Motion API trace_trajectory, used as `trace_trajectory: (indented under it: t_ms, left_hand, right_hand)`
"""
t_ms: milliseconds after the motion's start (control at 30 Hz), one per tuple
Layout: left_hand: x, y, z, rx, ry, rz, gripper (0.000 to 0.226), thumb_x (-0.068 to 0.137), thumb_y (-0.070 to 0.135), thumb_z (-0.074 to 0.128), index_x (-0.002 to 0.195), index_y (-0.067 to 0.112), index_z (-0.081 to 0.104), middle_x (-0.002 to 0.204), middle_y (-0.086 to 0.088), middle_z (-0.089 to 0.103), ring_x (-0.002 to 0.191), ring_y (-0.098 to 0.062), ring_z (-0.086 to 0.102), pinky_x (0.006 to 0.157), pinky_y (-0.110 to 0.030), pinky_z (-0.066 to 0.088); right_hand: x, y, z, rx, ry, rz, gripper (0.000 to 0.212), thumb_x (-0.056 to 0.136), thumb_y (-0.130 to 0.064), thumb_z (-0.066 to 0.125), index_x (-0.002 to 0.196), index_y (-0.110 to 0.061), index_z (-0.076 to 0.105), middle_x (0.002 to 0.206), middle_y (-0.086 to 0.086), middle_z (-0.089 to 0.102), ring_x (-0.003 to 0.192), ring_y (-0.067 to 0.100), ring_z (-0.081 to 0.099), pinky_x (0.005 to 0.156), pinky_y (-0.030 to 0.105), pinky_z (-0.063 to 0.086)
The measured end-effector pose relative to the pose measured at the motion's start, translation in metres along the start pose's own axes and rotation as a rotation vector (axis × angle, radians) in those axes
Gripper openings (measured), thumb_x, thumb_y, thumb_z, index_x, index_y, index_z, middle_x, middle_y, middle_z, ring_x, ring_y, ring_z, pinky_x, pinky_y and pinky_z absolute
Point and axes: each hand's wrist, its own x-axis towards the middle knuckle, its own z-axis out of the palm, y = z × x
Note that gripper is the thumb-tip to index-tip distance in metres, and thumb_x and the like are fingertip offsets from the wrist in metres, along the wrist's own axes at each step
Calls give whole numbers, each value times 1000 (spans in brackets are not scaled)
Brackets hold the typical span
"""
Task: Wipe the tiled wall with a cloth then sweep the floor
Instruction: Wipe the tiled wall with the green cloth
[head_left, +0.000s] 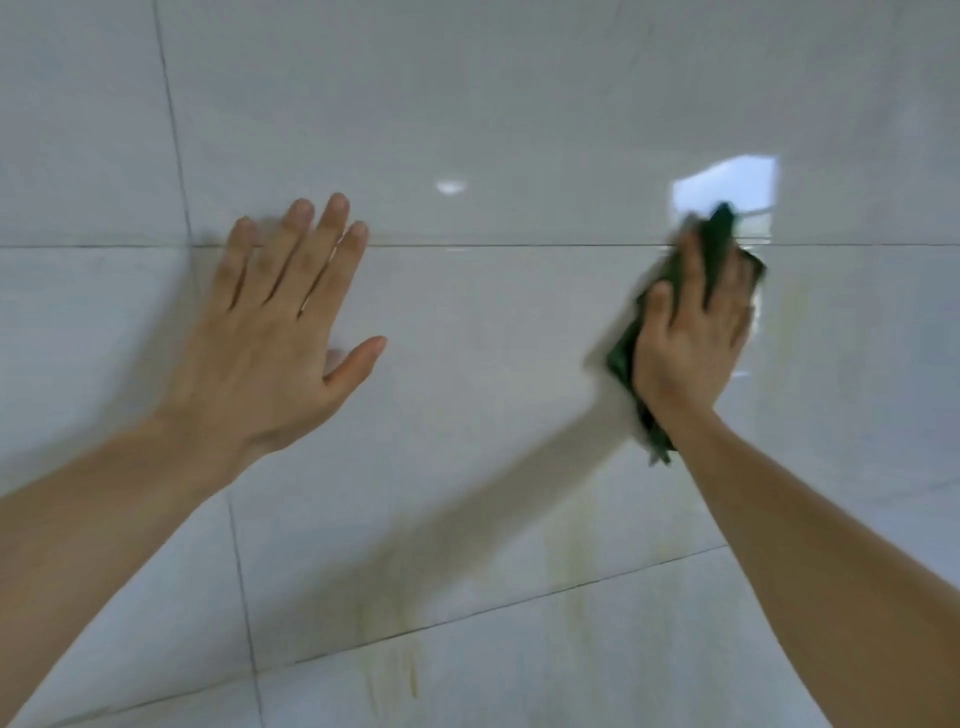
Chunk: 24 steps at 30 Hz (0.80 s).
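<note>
Left hand (275, 332) flat on tiled wall (519, 104), fingers straight, spread; right hand (691, 332) presses green cloth (623, 353) against wall, fingers straight

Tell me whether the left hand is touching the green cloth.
Apart. The head view shows the left hand flat against the tiled wall, with bare tile between it and the green cloth under the right hand.

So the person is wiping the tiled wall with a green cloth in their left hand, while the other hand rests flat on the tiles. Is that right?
Not quite: the green cloth is under the right hand, not the left. The head view shows the left hand resting flat, fingers spread, on the tiled wall while the right presses the cloth against the tiles.
</note>
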Motion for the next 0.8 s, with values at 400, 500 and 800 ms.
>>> trace_trajectory:
  t_ms: [400,500,800]
  left_hand:
    - [93,156,51,45,-6,269,75,86,58,22,147,13,20,154,-12,23,141,-29,22,114,-49,11]
    - [111,170,57,138,-10,245,77,87,61,11,149,15,9,157,-10,12,143,-28,13,115,-49,6]
    - [115,173,58,97,0,263,77,87,59,20,149,12,15,156,-12,12,143,-32,13,115,-52,7]
  right_hand:
    - [64,107,-11,66,22,339,55,97,-40,23,151,-32,18,159,4,13,147,21,7,118,48,8]
    - [42,95,-8,20,33,49,57,95,-42,24,150,-30,21,159,4,15,147,22,9,120,43,4]
    - [88,168,-16,89,67,457,53,99,-41,23,151,-31,16,160,0,11,147,18,6,118,46,9]
